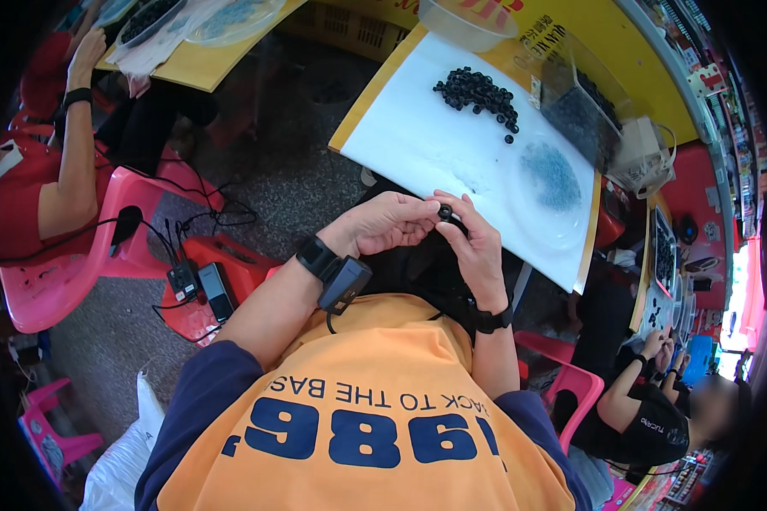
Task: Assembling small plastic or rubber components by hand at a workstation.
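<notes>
Both hands, left hand (382, 223) and right hand (473, 247), pinch one small black ring (445, 210) just short of the white board (435, 145), where a loosened fingertip could drop it into my lap.

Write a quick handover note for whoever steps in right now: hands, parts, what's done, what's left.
Left hand and right hand meet above the lap, fingertips pinching one small black ring between them.
A pile of black rings lies on the white sheet on the table ahead.
A clear tub at the sheet's right edge holds more dark parts.
Done: one ring picked up and in hand.
Left: the pile on the sheet looks untouched; the count cannot be told.
</notes>
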Demonstrator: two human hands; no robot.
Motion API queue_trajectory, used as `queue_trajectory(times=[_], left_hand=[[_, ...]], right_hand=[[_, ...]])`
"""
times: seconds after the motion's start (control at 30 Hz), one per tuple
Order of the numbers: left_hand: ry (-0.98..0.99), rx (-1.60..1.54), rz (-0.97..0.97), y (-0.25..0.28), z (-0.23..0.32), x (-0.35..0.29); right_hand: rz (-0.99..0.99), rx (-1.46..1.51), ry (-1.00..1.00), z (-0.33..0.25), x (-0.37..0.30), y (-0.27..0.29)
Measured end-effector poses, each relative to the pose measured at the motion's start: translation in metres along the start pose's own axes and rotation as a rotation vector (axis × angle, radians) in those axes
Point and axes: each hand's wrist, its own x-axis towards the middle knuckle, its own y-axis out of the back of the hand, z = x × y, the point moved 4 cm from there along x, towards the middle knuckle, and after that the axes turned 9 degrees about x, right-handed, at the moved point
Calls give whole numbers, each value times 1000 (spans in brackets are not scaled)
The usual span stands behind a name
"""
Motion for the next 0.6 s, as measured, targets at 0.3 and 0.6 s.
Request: queue_trajectory(times=[0.3,0.6], left_hand=[[-478,559,32,-35,26,-11],[-534,778,125,-40,34,-22]], right_hand=[[6,401,-196,13,-2,-16],[-16,193,-50,-5,2,-25]])
